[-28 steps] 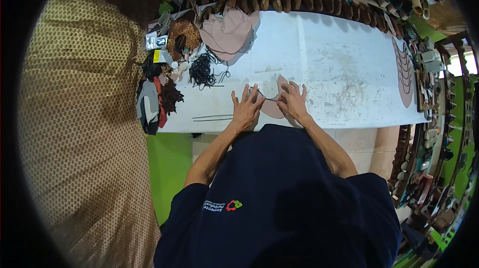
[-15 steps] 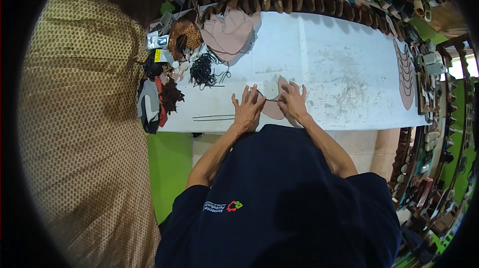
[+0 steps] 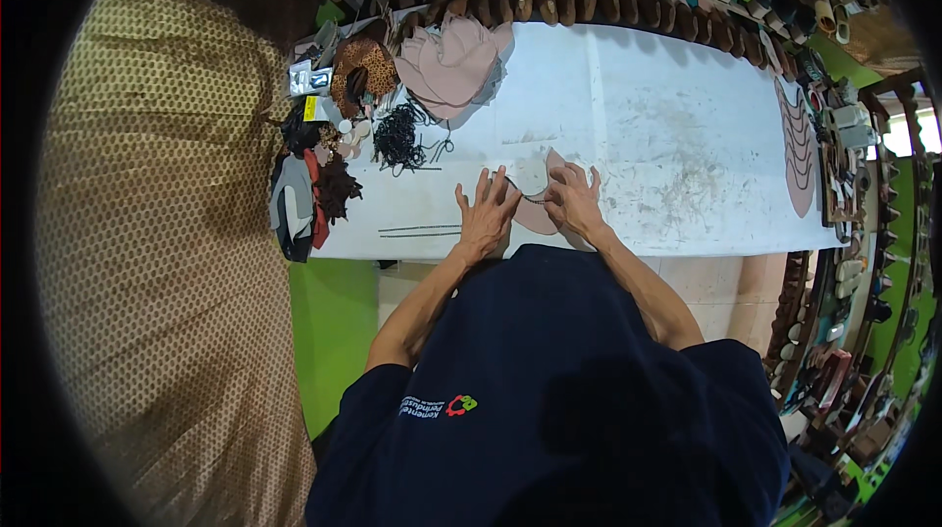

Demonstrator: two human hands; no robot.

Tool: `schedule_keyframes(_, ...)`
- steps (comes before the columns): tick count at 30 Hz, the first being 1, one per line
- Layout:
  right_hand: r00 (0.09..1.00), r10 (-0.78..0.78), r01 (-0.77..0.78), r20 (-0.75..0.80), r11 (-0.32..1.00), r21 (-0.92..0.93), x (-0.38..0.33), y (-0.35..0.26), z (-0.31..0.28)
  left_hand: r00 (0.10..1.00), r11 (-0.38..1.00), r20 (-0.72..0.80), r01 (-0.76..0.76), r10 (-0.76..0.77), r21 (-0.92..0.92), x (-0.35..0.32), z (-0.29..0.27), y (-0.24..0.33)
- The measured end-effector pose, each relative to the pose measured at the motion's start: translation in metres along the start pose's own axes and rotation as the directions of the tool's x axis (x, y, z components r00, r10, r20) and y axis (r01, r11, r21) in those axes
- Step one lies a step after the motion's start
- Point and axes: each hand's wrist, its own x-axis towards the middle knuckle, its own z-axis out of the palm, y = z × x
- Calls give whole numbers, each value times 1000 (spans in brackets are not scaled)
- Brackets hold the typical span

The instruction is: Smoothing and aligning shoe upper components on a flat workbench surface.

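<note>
A pink curved piece of leather-like material (image 3: 534, 220) lies near the table's front edge, under both my hands. Between my fingertips runs a thin dark cord (image 3: 532, 199), bowed along the inner curve of the piece. My left hand (image 3: 486, 217) pinches the cord's left part with thumb and forefinger, its other fingers spread. On the right side my right hand (image 3: 577, 203) pinches the cord against the piece, covering part of it. Two straight dark cords (image 3: 417, 231) lie side by side left of my left hand.
A tangle of black cords (image 3: 400, 137) and a stack of pink pieces (image 3: 451, 66) sit at the back left, beside fabric scraps (image 3: 339, 188). More pink pieces with dark curved lines (image 3: 798, 159) lie at the far right. Shoes (image 3: 574, 5) line racks behind the white table (image 3: 677, 105).
My right hand has moved slightly left and inward. The cord, nearly straight before, now bows toward the pink piece's curve. My left hand keeps its place.
</note>
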Motion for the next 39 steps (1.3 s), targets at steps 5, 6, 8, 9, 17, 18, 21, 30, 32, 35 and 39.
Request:
schedule_keyframes(5,997,-43,45,-60,999,32,4,-7,-4,999,999,23,-25,24,23,-1,0,-2)
schedule_keyframes(6,991,-74,80,-107,995,52,5,-8,-3,999,999,23,-24,23,24,-1,0,-2)
schedule_keyframes(8,992,-85,87,-96,996,24,5,-8,-4,999,999,2,-32,32,36,0,1,-2)
schedule_keyframes(9,992,-93,93,-84,996,-5,4,-7,-4,999,999,2,-32,32,37,0,1,-1)
schedule_keyframes(17,998,30,-28,48,999,-45,-1,-1,-3,998,1000,55,2,-2,-3,0,0,-1)
schedule_keyframes(18,999,27,-26,44,999,-33,-1,-1,-3,998,1000,56,2,-2,-3,0,-1,-1)
schedule_keyframes(21,999,27,-25,43,999,-36,-1,-1,-2,999,999,49,24,-22,-43,1,-1,0)
schedule_keyframes(30,1000,5,-4,15,1000,-11,3,0,-4,999,1000,38,-28,28,-14,2,1,3)
schedule_keyframes(32,1000,-3,3,8,1000,-10,4,1,-3,999,999,35,-40,40,-5,3,2,4)
schedule_keyframes(35,1000,-15,15,-12,1000,-13,6,6,0,997,999,66,-47,46,17,10,-3,5)
schedule_keyframes(39,1000,-25,24,-7,998,-58,9,6,-2,999,1000,29,-18,19,-22,8,-1,7)
